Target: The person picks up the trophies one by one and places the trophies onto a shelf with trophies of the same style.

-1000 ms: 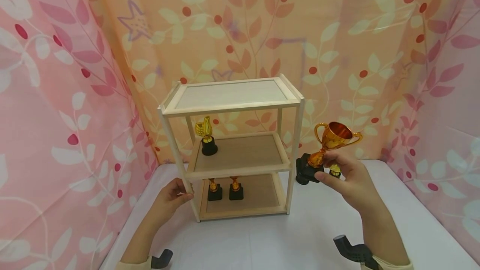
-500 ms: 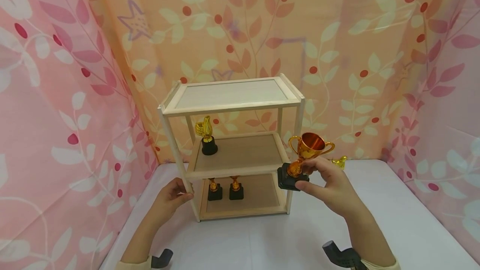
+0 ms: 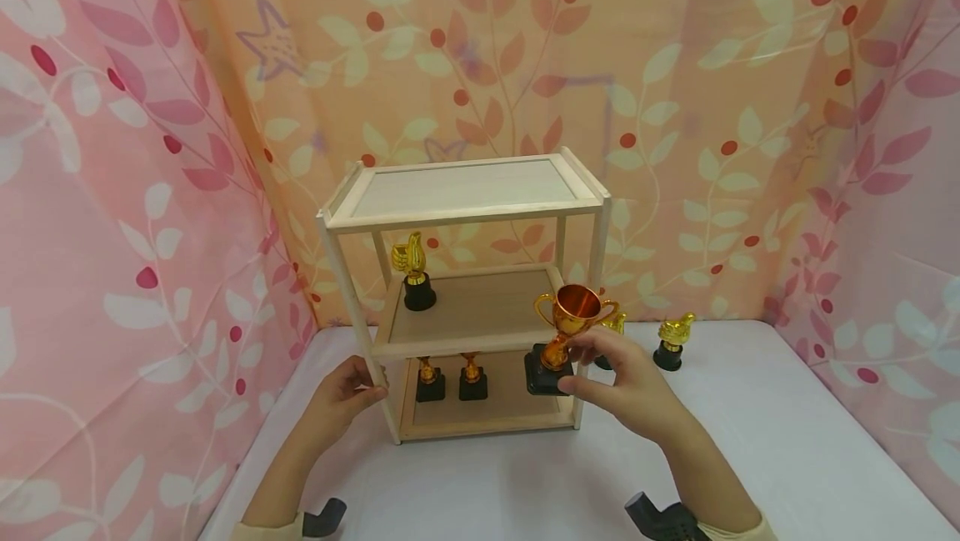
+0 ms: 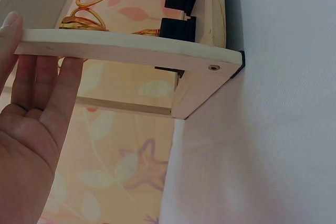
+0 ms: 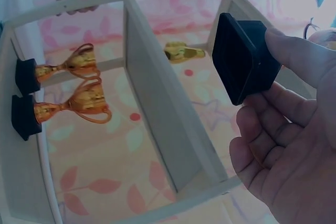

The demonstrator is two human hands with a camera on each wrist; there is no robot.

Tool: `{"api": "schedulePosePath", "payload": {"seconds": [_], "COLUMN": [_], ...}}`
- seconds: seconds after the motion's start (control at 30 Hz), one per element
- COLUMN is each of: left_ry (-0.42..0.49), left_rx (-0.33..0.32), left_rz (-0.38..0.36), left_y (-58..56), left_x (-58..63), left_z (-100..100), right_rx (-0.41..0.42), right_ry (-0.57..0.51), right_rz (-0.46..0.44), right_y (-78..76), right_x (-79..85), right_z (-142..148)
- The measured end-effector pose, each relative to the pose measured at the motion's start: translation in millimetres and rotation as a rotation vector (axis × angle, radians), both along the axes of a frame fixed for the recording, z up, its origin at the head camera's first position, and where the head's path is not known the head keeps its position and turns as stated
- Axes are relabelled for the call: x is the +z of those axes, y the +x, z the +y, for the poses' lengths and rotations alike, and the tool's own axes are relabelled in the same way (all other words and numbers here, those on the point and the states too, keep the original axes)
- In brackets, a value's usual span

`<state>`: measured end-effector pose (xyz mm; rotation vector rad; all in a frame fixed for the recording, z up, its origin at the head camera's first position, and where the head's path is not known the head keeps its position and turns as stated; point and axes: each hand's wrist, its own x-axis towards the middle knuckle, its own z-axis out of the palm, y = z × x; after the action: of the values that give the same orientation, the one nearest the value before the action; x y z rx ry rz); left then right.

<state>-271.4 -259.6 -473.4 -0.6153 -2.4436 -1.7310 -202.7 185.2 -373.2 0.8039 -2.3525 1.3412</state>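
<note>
My right hand [image 3: 626,383] pinches a gold trophy cup [image 3: 576,312] with two handles by its black base, in front of the shelf's right post. Its square base [image 5: 244,59] fills the middle of the right wrist view. My left hand [image 3: 345,399] grips the front left post of the pale wooden shelf [image 3: 480,349]; in the left wrist view the fingers [image 4: 65,85] wrap that post [image 4: 131,45]. Two similar cups [image 5: 79,103] stand on the bottom tier, their tops hidden in the head view. A gold thumbs-up trophy [image 3: 412,274] stands on the middle tier's left.
Two more thumbs-up trophies stand on the white table [image 3: 750,424] right of the shelf: one [image 3: 672,341] in full view, the other [image 3: 613,324] partly behind my right hand. Patterned curtains [image 3: 675,107] enclose the back and sides.
My right hand has carried the trophy cup left and down, from right of the shelf to its front right post. The thumbs-up trophies behind are uncovered. The left hand has stayed put.
</note>
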Motion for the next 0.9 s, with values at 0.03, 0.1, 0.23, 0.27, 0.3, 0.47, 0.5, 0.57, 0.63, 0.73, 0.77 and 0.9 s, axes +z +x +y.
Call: {"api": "schedulePosePath", "payload": {"seconds": [0.03,0.1,0.23,0.27,0.3,0.47,0.5,0.57,0.63,0.73,0.77,0.9], "left_ry": [0.003,0.005,0.011,0.013,0.014,0.018,0.016,0.021,0.024,0.031,0.03,0.03], "left_rx": [-0.002,-0.007,-0.013,-0.014,-0.014,-0.019,-0.021,-0.025,-0.031,-0.041,-0.042,-0.039], "left_rz": [-0.002,-0.001,0.006,0.009,0.012,0.042,0.048,0.054,0.053,0.048,0.045,0.035], "left_y": [0.5,1.3,1.8,1.7,1.4,-0.6,-1.1,-1.5,-1.6,-1.4,-1.4,-1.1], "left_x": [0.5,1.4,1.9,1.8,1.5,-0.9,-1.4,-1.7,-1.1,0.0,0.1,-0.3], "left_z": [0,1,1,1,1,0,0,0,0,1,1,1], "right_rx": [-0.002,0.002,0.017,0.024,0.029,0.097,0.12,0.151,0.168,0.161,0.158,0.163], "right_ry": [0.004,0.008,0.018,0.02,0.022,0.006,-0.003,-0.011,-0.008,0.012,0.022,0.048], "right_rz": [-0.012,-0.033,-0.057,-0.06,-0.062,-0.065,-0.062,-0.061,-0.064,-0.084,-0.093,-0.135], "right_y": [-0.2,-0.7,-2.3,-2.8,-3.3,-9.1,-11.1,-14.8,-17.9,-20.8,-21.2,-22.2], "right_x": [-1.1,-3.4,-7.8,-8.9,-10.1,-19.0,-21.3,-26.7,-31.5,-37.8,-39.4,-45.6], "right_z": [-2,-6,-14,-16,-17,-25,-26,-28,-30,-34,-36,-42]}}
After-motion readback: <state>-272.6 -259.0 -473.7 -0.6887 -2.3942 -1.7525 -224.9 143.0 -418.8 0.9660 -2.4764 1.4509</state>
